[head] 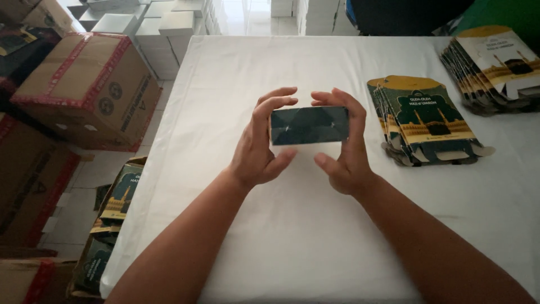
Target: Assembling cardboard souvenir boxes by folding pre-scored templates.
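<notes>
Both hands, left hand (pixel 260 147) and right hand (pixel 344 147), clasp 1 small dark green folded carton (pixel 309 125) between fingers and thumbs, above the middle of the white table (pixel 292 236). Even pressure at both ends would keep its panels square. 2 stacks of flat cartons (pixel 427 121) lie well apart to the right; brown boxes (pixel 84 84) stand left; nothing obstructs.

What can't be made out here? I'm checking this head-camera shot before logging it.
- Small dark box: its far sides are hidden; the left hand and right hand cover both ends.
- Far stack of flat cartons: cut off by the right edge.
- Cartons in the floor box: partly hidden behind the table edge.
</notes>
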